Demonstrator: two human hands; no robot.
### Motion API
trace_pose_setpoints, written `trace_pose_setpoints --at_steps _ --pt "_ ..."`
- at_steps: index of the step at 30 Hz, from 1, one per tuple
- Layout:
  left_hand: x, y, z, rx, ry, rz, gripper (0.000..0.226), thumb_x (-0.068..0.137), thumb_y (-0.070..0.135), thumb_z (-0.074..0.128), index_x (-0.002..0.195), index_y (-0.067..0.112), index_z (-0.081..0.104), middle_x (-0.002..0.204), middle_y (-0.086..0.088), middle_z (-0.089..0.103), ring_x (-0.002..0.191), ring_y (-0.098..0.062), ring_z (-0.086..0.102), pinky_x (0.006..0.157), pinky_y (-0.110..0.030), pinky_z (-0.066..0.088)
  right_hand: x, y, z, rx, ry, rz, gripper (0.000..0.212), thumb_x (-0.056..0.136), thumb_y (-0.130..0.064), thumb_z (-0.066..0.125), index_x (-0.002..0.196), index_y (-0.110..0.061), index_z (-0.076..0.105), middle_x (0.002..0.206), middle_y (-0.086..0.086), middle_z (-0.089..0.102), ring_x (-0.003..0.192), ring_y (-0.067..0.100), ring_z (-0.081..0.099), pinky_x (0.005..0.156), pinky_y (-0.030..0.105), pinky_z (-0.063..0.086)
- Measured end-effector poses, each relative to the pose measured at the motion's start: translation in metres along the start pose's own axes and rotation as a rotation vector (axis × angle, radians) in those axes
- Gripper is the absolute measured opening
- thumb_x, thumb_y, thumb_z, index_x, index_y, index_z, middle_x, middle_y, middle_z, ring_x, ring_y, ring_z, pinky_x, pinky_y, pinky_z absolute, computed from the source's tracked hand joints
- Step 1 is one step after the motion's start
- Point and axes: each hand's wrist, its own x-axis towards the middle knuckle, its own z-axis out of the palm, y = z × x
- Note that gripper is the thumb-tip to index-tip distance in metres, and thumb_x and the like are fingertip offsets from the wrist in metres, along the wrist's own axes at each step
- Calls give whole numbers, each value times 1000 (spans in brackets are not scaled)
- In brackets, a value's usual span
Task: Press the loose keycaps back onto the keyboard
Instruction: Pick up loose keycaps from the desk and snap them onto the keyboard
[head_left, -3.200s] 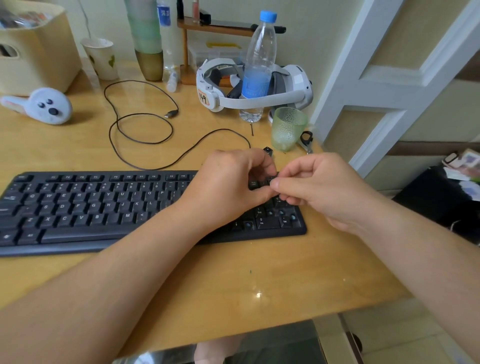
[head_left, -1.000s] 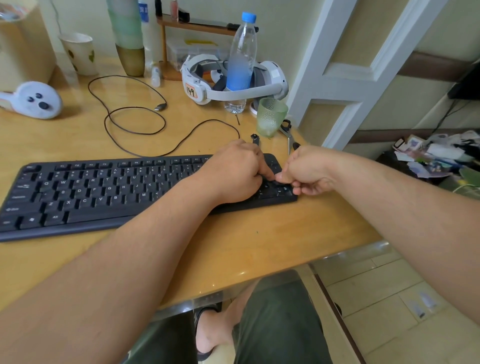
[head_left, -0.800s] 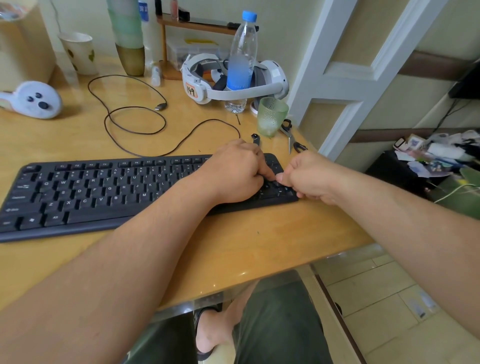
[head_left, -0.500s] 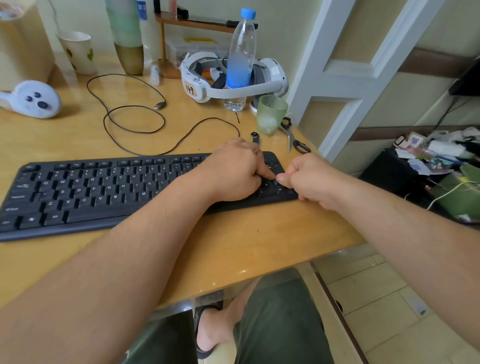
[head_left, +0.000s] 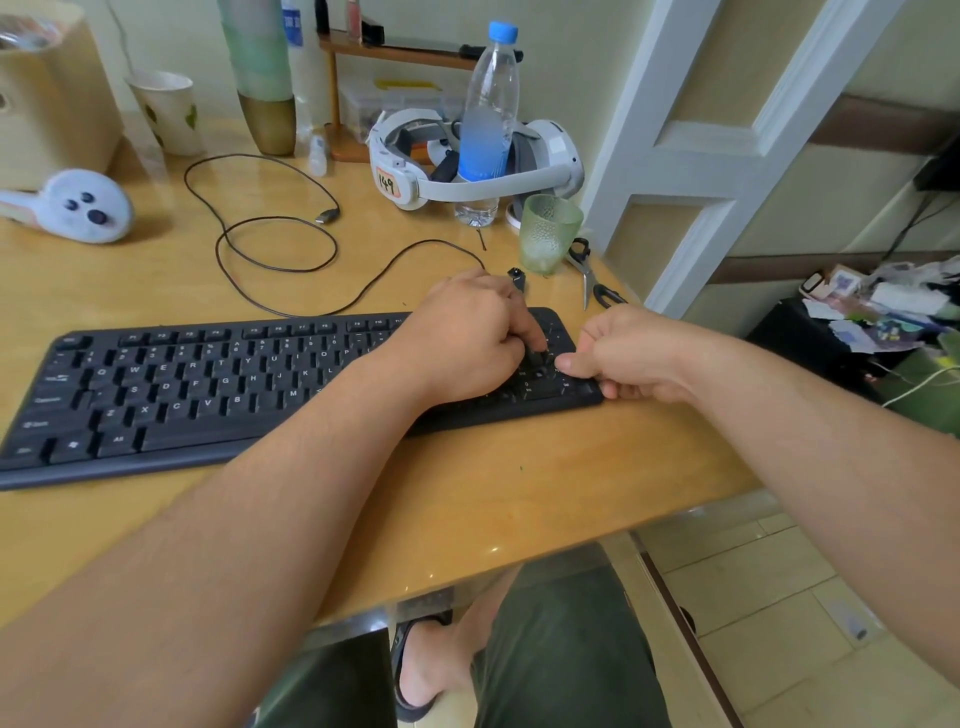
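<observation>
A black keyboard (head_left: 208, 389) lies across the wooden desk (head_left: 467, 499). My left hand (head_left: 467, 338) is bent over the number pad at its right end, and its index fingertip presses down on a black keycap (head_left: 539, 358). The left thumb is hidden under the hand. My right hand (head_left: 634, 358) is curled into a fist at the keyboard's right edge. Its thumb tip touches the pad just right of that keycap. A small black piece (head_left: 516, 275), perhaps a loose keycap, lies behind the keyboard.
Behind the number pad stand a green glass cup (head_left: 548, 239), scissors (head_left: 592, 280), a water bottle (head_left: 488, 119) and a white headset (head_left: 467, 166). A dark cable (head_left: 280, 244) loops behind the keyboard. A white controller (head_left: 78, 205) lies far left. The desk's edge is just right of the keyboard.
Both hands have come down from pinching a keycap above the number pad to pressing on it. Over the last second they have hardly moved.
</observation>
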Motion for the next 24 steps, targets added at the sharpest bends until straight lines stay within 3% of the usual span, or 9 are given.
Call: trace_pose_setpoints --at_steps 4,9,12,14,18,22,24 --pt "-1 1 0 -23 -10 -13 47 78 25 44 104 41 80 106 10 65 112 -22 51 104 -49 44 1 7 -12 256 -98 16 38 95 -28 75 71 -20 47 58 0 44 52 16 52 56 28 38" --pt "-2 2 -3 -45 -14 -38 53 76 18 40 105 38 79 107 12 63 113 -21 50 104 -48 43 3 7 -5 57 -38 -70 42 84 -32 85 72 -19 46 50 2 50 40 13 43 44 25 29" --pt "-3 -4 -4 -54 10 -55 53 77 16 39 102 39 79 102 17 59 111 -20 49 103 -48 44 8 11 -9 156 -83 -80 45 83 -30 85 68 -21 43 47 -1 49 41 13 44 45 25 28" --pt "-3 -5 -4 -52 23 -62 52 78 15 40 103 38 79 101 17 58 109 -20 49 102 -47 44 10 13 -11 77 -72 -109 47 82 -32 86 67 -21 43 45 1 49 39 14 42 46 25 27" --pt "-4 1 -3 -83 -41 -63 46 83 28 46 114 43 76 108 15 59 113 -19 47 105 -45 41 18 14 -22 85 -69 -209 49 81 -35 86 66 -21 42 47 -4 42 46 16 39 51 28 27" --pt "-5 7 2 -21 -138 12 35 90 50 47 113 54 75 117 15 54 118 -16 42 107 -46 36 47 7 -30 188 191 -411 31 90 -40 77 76 -20 56 62 -9 46 59 14 43 62 31 39" --pt "-5 6 2 -5 -148 5 38 91 59 43 111 54 75 119 17 52 120 -15 40 107 -47 35 66 -1 -26 28 354 -520 12 96 -39 68 93 -27 70 75 -12 59 70 12 54 68 31 44"
